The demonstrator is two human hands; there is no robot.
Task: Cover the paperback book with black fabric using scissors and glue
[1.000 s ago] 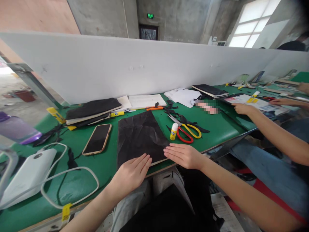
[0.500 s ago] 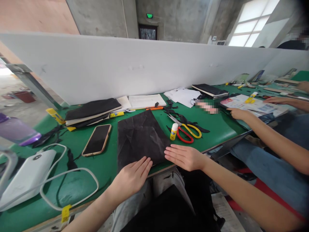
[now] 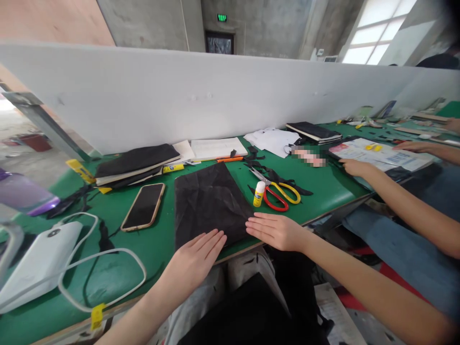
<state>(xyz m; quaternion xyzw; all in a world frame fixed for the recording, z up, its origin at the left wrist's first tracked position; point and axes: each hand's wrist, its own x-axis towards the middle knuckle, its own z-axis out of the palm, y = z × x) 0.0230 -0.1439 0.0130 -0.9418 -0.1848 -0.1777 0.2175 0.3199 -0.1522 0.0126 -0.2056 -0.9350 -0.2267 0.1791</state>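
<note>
A creased black sheet-like cover [image 3: 212, 201] lies flat on the green table in front of me; whether anything is inside it I cannot tell. My left hand [image 3: 199, 254] rests with straight fingers on its near edge. On its right edge lie the outstretched fingertips of my right hand [image 3: 275, 231]. Just beyond that hand stands a small yellow glue stick [image 3: 258, 194] with a white cap. Beside the glue are scissors [image 3: 276, 190] with one red and one yellow handle, their blades pointing away from me.
A phone [image 3: 143, 207], a white power bank [image 3: 46, 266] with a looped cable and a purple bottle [image 3: 25, 194] are on the left. Black-covered books [image 3: 138, 160] and white papers [image 3: 271, 141] lie along the white partition [image 3: 161, 96]. A co-worker's hands [image 3: 357, 167] handle papers at right.
My hands and the black cover have stayed nearly in place. The view has shifted slightly. At right, the co-worker's glue stick is gone from above the papers.
</note>
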